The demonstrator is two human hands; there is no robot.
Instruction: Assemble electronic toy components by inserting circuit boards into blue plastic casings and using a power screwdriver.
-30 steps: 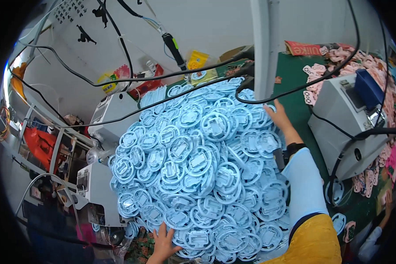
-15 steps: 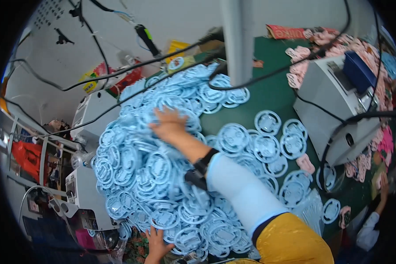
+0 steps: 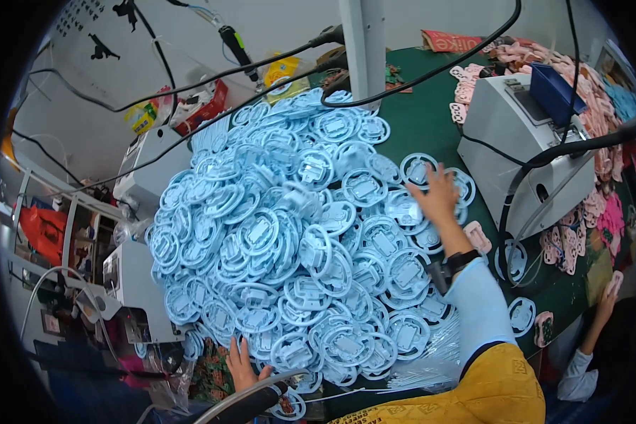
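Observation:
A big heap of light-blue round plastic housings (image 3: 261, 233), ring-shaped with a moulded centre, covers much of the green table. At the heap's right side, my right hand (image 3: 438, 198) rests with fingers spread on the outer housings, gripping none of them. A dark band circles that wrist above a light-blue sleeve. My left hand (image 3: 242, 369) is low at the near edge of the heap, fingers apart, touching or close to the lowest housings. Beside it lie green circuit boards (image 3: 215, 371). A cable partly covers that forearm.
Grey machines stand at right (image 3: 516, 148) and left (image 3: 145, 283). Black cables (image 3: 431, 88) and a pale post (image 3: 364, 49) cross above the table. A screwdriver-like tool (image 3: 237, 51) hangs behind. Pink parts (image 3: 565, 240) lie far right, near another person's hand (image 3: 608, 300) holding one.
My right hand has swept from the upper middle of the heap to its right side, and housings have spread that way. My left hand stays at the near edge, slightly shifted left.

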